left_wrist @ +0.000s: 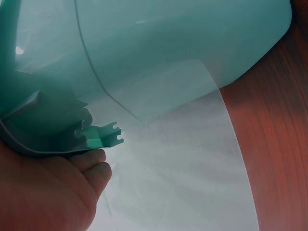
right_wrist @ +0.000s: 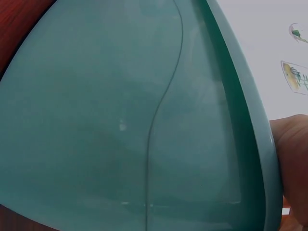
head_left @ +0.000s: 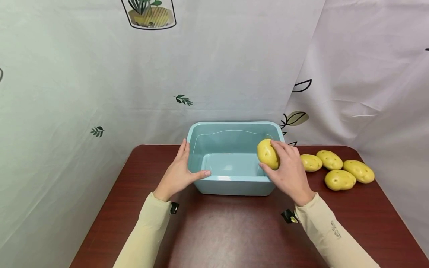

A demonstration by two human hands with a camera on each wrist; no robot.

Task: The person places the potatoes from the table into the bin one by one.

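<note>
A light blue plastic bin (head_left: 231, 188) stands open-topped on the table. At its front left corner my left hand (head_left: 179, 171) rests against it, fingers extended along the outer left side and thumb lying over the front rim. In the left wrist view, that hand (left_wrist: 57, 187) touches the bin's edge (left_wrist: 53, 153). A yellow potato (head_left: 267, 153) is gripped between thumb and fingers of my right hand (head_left: 289, 169), above the right part of the bin. The right wrist view shows the bin wall (right_wrist: 106, 120) and part of the right hand (right_wrist: 293, 154); the potato is hidden there.
Several potatoes lie close together right of the bin, among them a front one (head_left: 340, 180) and a rightmost one (head_left: 359, 171). The table (head_left: 214, 230) is dark reddish wood. White printed cloth (head_left: 234, 67) hangs behind the bin and along the sides.
</note>
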